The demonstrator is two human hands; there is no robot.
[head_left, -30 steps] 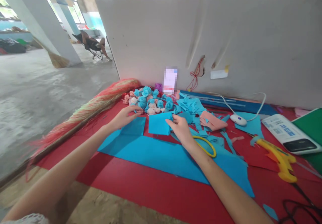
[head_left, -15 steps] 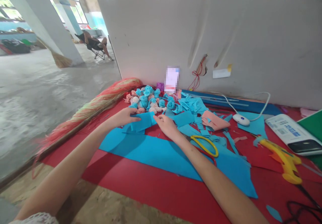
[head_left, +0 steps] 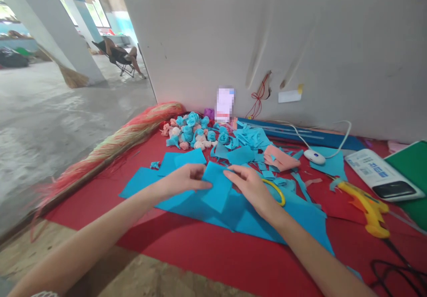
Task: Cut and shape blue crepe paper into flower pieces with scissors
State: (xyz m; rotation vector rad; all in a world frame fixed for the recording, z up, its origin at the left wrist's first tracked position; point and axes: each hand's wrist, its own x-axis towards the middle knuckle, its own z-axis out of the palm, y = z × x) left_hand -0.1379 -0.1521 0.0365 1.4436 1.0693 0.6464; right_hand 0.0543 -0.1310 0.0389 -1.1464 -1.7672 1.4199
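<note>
Between my hands is a small blue piece of crepe paper (head_left: 216, 188), raised over the table. My left hand (head_left: 188, 179) pinches its left edge between thumb and fingers. Its upper right edge is gripped by my right hand (head_left: 248, 183). Below them a long blue paper strip (head_left: 187, 206) lies across the red table covering (head_left: 160, 239). Just behind my left hand lie other cut blue pieces (head_left: 190, 156). Scissors with a yellow handle (head_left: 278, 192) lie partly hidden behind my right forearm.
A heap of blue and pink paper roses (head_left: 188, 132) sits at the back, near a blurred phone screen (head_left: 225, 105). To the right are a yellow glue gun (head_left: 367, 203), a white box (head_left: 383, 174) and paper scraps (head_left: 251, 138). A straw broom (head_left: 116, 141) borders the left edge. Someone reclines on a chair (head_left: 122, 57) far off.
Both hands have moved nearer and to the right, lifting one blue piece off the small stack, which stays behind on the table. The view has shifted slightly.
</note>
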